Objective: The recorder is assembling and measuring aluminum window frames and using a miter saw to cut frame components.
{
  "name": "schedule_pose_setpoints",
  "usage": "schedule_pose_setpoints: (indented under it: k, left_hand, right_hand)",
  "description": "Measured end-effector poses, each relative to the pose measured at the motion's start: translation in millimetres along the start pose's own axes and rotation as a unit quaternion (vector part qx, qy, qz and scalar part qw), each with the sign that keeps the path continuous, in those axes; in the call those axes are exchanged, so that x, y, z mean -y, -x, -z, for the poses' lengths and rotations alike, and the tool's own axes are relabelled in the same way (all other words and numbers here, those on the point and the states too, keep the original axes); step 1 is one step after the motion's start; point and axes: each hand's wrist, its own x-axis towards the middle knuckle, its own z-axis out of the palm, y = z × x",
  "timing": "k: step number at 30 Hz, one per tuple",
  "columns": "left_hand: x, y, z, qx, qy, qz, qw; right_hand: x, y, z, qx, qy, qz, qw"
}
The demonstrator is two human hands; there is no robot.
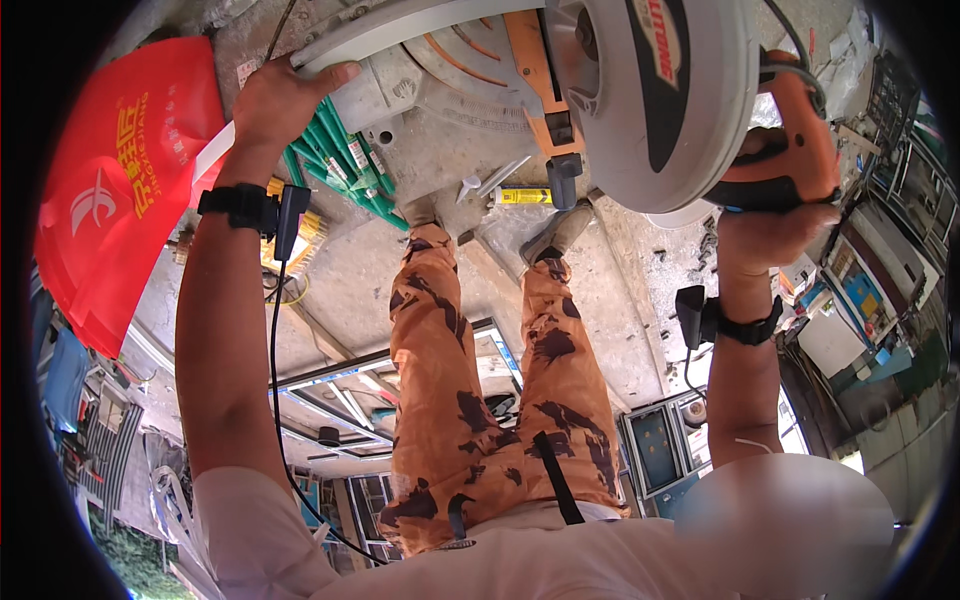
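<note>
The left hand [272,112] is closed around a long, pale bar [415,28], with the thumb stretched along it and the other fingers mostly hidden. The bar goes across the top of the view and lies along the base of a big saw [660,100]. A bit of it pokes out past the hand on the left, next to a bright red bag [125,200]. The right hand [778,238] is wrapped around the saw's orange handle [815,150] — I can't tell if a finger is pressing a button there. The saw has a big, round, grey cover, and I can't see if its blade touches the bar. Each wrist wears a black band with a small black box on it. Just below the left hand there is a bunch of green packs [345,165], and a yellow bundle [300,242] is near them. A yellow tube [522,196] lies on the floor [490,225] between the shoes [567,232]. The person wears orange trousers [437,325] with dark patches and a pale shirt [265,530]. Metal frames [340,365] lie lower down around the legs — some have blue edges.
</note>
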Motion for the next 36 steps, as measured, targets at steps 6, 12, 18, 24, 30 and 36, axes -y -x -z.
schedule_pose_setpoints:
  k: [6,12,18,24,30,36]
  left_hand:
    - [-4,3,2,0.000,-0.004,0.002,1.000]
    - [-4,1,0,-0.008,0.013,-0.011,1.000]
    - [-3,2,2,0.006,0.003,0.005,1.000]
    - [-5,3,2,-0.006,-0.001,0.004,1.000]
    - [3,1,-2,-0.011,-0.007,-0.002,1.000]
    - [0,2,-3,-0.010,-0.011,-0.002,1.000]
  right_hand:
    - [42,-13,-16,-0.010,0.046,-0.008,0.999]
    - [53,-15,-22,-0.048,0.100,-0.013,0.994]
    - [40,-11,-16,-0.036,0.057,-0.029,0.997]
    - [21,-6,-6,-0.015,0.038,-0.011,0.999]
    - [4,2,-6,-0.008,0.038,0.003,0.999]
    - [-18,13,0,0.000,0.023,-0.004,1.000]
